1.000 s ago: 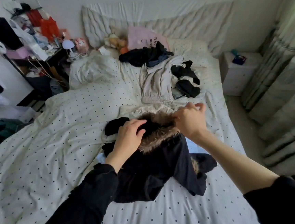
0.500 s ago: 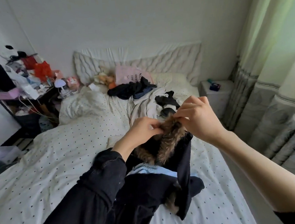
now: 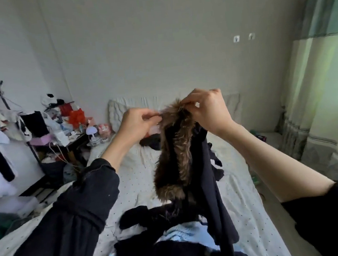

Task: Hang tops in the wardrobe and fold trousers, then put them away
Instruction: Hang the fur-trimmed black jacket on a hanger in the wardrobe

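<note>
left hand: grip pinched on the fur trim | right hand: grip pinched on the same trim | dark top: held up over the bed, hem trailing onto a near clothes heap | far left: cluttered bench
</note>
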Tool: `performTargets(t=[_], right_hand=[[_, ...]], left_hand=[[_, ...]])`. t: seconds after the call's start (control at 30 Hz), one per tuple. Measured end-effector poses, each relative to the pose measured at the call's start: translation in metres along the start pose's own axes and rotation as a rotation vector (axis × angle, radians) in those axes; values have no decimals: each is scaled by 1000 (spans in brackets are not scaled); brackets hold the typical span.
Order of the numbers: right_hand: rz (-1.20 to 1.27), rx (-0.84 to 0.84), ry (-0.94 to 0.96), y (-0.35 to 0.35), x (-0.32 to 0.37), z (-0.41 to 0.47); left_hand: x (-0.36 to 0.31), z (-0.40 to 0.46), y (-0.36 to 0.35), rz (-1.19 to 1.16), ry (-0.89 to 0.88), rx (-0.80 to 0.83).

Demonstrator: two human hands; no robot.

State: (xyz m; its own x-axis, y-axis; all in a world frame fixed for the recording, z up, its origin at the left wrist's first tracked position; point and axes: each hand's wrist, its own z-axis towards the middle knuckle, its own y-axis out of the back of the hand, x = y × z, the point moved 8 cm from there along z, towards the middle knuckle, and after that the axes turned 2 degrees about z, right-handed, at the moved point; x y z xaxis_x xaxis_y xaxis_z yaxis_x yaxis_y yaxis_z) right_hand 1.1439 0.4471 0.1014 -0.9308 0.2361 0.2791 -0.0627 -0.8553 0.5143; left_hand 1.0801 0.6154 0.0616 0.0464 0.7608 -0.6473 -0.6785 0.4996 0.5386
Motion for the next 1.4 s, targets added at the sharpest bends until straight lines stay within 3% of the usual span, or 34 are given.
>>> performTargets(t=[0.27,0.5,0.93,1.2,1.4], right_hand=[[228,-54,42,4,105,115],[413,97,243,-42,258,111],[825,463,680,-83,571,-71],[1160,773,822,-57,704,-235],[1400,936,994,-10,787,-336]], left_hand=[[-57,15,184,6,-98,-417],[-41,-97,321,185,28,-624],[-77,-464,481,591,475,-917],[-142,-679,474,774,804,-1067],[-211,-801,458,820,995,-1291]])
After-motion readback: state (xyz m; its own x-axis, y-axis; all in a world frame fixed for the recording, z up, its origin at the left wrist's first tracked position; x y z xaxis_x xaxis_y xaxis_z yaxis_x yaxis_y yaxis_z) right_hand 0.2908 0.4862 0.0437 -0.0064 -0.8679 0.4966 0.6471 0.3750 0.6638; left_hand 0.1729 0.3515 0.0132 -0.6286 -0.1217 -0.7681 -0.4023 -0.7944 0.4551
